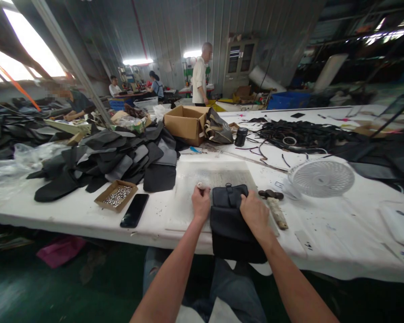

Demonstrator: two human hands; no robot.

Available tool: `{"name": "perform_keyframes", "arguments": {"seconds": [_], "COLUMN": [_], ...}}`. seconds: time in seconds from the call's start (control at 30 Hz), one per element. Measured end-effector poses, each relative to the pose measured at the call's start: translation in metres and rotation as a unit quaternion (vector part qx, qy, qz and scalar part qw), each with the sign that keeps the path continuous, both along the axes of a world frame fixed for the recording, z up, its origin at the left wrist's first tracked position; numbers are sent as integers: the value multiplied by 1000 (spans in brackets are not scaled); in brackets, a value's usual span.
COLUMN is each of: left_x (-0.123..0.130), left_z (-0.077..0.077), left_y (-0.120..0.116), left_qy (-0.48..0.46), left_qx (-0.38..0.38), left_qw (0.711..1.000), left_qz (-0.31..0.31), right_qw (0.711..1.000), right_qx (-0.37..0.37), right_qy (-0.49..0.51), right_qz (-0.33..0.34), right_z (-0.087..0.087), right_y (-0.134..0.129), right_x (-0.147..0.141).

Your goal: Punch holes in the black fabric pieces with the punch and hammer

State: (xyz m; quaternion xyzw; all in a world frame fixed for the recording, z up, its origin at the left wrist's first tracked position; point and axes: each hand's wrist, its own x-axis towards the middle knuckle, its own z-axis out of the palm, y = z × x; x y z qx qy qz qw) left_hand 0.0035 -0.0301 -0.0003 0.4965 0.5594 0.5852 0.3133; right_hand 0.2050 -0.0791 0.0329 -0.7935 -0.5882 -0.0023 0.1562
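Observation:
A black leather-like bag piece (pixel 232 224) with a strap tab and a small ring at its top lies in front of me, its lower part hanging over the table's front edge. My right hand (pixel 255 211) is closed on its upper right edge, thumb on top. Just left of the piece, my left hand (pixel 201 202) is closed around a small object with a pale rounded end (pixel 199 185); the rest of that object is hidden by the fingers. Beneath both hands is a translucent work board (pixel 185 184) on the white-covered table.
Left of the board are a phone (pixel 134 211), a carton tray of metal rivets (pixel 116 197) and a heap of black pieces (pixel 121 157). To the right lie dark discs (pixel 271 194), a worn stick-like tool (pixel 278 214) and a white fan (pixel 323 178). A cardboard box (pixel 185 123) stands behind.

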Motion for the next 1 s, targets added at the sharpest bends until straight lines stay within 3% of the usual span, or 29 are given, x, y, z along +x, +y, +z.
{"name": "perform_keyframes", "arguments": {"seconds": [0.1, 0.2, 0.33, 0.47, 0.83, 1.0], "left_x": [0, -1, 0, 2, -3, 0], "left_z": [1, 1, -1, -2, 4, 6], "left_y": [0, 0, 2, 3, -7, -5], "left_qy": [12, 22, 13, -12, -23, 2], "left_qx": [-1, 0, 10, 18, 50, 48], "left_qw": [1000, 1000, 1000, 1000, 998, 999], "left_qz": [0, -7, -10, -5, 20, -10], "right_qw": [998, 988, 969, 969, 958, 964], "right_qx": [47, 105, 62, 44, 39, 64], "right_qy": [-11, -2, 9, -15, -17, -21], "right_qz": [30, 116, 239, 243, 282, 257], "right_z": [4, 1, -22, -38, -41, -44], "right_y": [8, 10, 2, -8, -65, -61], "right_x": [6, 11, 1, -12, -12, -20]}}
